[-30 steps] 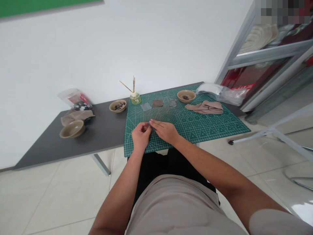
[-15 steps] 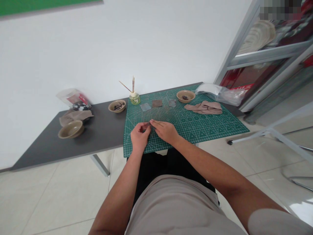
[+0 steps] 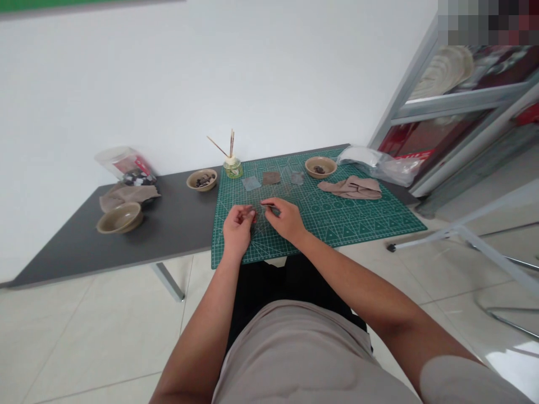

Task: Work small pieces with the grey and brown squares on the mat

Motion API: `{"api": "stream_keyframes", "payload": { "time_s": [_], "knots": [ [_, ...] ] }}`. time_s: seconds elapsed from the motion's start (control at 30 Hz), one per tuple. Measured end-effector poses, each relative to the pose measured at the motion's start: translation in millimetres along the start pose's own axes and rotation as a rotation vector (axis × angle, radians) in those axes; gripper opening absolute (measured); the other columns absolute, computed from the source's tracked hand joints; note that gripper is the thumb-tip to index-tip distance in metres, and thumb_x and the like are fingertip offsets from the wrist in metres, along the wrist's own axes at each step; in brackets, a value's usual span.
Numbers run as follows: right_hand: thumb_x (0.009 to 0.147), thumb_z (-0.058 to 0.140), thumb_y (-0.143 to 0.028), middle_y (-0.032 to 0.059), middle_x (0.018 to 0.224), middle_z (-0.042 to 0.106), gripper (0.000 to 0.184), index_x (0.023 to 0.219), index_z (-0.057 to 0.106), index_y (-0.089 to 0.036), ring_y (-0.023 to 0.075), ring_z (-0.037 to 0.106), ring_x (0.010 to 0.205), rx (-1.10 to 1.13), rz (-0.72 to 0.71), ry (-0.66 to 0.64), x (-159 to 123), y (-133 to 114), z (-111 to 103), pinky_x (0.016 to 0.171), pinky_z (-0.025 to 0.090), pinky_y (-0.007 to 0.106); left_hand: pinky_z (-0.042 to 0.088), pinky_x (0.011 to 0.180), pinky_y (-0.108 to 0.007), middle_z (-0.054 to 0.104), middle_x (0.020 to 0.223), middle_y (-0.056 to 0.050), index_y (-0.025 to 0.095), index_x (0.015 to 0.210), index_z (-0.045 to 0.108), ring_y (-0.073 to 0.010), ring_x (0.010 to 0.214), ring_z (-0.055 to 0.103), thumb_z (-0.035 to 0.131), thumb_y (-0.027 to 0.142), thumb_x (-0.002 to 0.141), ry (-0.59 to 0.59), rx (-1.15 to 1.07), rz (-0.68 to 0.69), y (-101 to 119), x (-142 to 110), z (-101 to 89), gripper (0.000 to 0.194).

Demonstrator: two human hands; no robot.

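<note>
Tan ceramic bowl (image 3: 202,179) holding dark fragments stands on the grey desk (image 3: 168,227), just left of a glass jar (image 3: 233,169) bristling with thin wooden sticks (image 3: 223,148). A second bowl (image 3: 319,166) sits near the far edge of the green cutting mat (image 3: 345,227), beside a folded beige cloth (image 3: 349,188) and a crumpled plastic bag (image 3: 379,164). Toward the desk's left end lie a third bowl (image 3: 120,219), another beige cloth (image 3: 126,196) and a clear bag of dark pieces (image 3: 124,166). Three small squares, bluish (image 3: 251,183), brown (image 3: 271,178) and grey (image 3: 297,178), lie on the mat above the hands. A white wall (image 3: 210,73) rises behind the desk, over a pale tiled floor (image 3: 96,342). Over the mat's near half, the right hand (image 3: 287,220) pinches a slim dark tool (image 3: 269,207) in its fingers, its long axis nearly level and pointing left toward the left hand (image 3: 238,231). The left fingers (image 3: 248,213) curl together; whether they grasp anything is too small to tell.
</note>
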State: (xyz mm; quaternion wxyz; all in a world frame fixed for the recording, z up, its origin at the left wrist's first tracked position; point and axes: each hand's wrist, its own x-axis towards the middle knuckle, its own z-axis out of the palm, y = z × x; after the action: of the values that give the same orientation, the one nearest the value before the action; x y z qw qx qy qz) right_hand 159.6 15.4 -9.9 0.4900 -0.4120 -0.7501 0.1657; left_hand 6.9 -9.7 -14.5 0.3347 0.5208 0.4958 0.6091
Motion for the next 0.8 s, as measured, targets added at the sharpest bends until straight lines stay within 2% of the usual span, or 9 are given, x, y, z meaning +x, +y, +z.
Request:
{"api": "stream_keyframes", "payload": {
  "time_s": [0.07,0.2,0.43,0.57,0.8],
  "knots": [
    [0.086,0.053,-0.017,0.0034,0.1,0.075,0.024,0.103,0.07,-0.022,0.0186,0.07,0.091,0.013,-0.008,-0.033,-0.8,-1.4,2.8,0.086,0.055,0.032,0.05,0.066,-0.026,0.061,0.071,0.003,0.02,0.091,0.065,-0.0119,0.065,0.059,0.067,0.028,0.077,0.004,0.038,0.0,-0.5,-0.1,-0.2,0.016],
    [0.088,0.053,-0.019,0.0036,0.1,0.074,0.024,0.104,0.07,-0.023,0.0186,0.069,0.09,-0.002,-0.025,-0.089,-4.7,-0.6,5.5,0.082,0.055,0.032,0.049,0.068,-0.026,0.064,0.076,0.001,0.02,0.096,0.07,-0.0127,0.069,0.06,0.073,0.028,0.071,-0.013,0.069,-0.02,-2.5,0.4,-1.2,0.026],
    [0.089,0.058,-0.025,0.0039,0.096,0.072,0.014,0.099,0.068,-0.022,0.0182,0.067,0.09,0.116,-0.044,-0.09,-1.9,1.8,3.3,0.085,0.053,0.032,0.049,0.068,-0.027,0.064,0.068,0.002,0.021,0.097,0.074,-0.014,0.065,0.06,0.067,0.026,0.077,-0.071,0.164,-0.043,4.5,-0.7,-2.3,0.022],
    [0.092,0.057,-0.028,0.0045,0.097,0.07,0.013,0.098,0.067,-0.021,0.0184,0.066,0.093,0.139,-0.009,-0.12,-0.1,5.0,4.5,0.086,0.051,0.032,0.048,0.064,-0.027,0.063,0.063,0.002,0.02,0.097,0.073,-0.0141,0.061,0.06,0.063,0.028,0.081,-0.113,0.173,-0.052,8.5,-2.5,-2.5,0.021],
    [0.091,0.058,-0.031,0.0022,0.091,0.068,0.014,0.098,0.062,-0.02,0.0175,0.065,0.084,0.132,0.043,-0.183,-0.4,6.0,4.3,0.08,0.049,0.029,0.046,0.063,-0.026,0.061,0.063,0.002,0.021,0.096,0.073,-0.0135,0.061,0.058,0.062,0.027,0.081,-0.128,0.164,-0.052,6.3,-2.3,-3.1,0.019]
  ]
}}
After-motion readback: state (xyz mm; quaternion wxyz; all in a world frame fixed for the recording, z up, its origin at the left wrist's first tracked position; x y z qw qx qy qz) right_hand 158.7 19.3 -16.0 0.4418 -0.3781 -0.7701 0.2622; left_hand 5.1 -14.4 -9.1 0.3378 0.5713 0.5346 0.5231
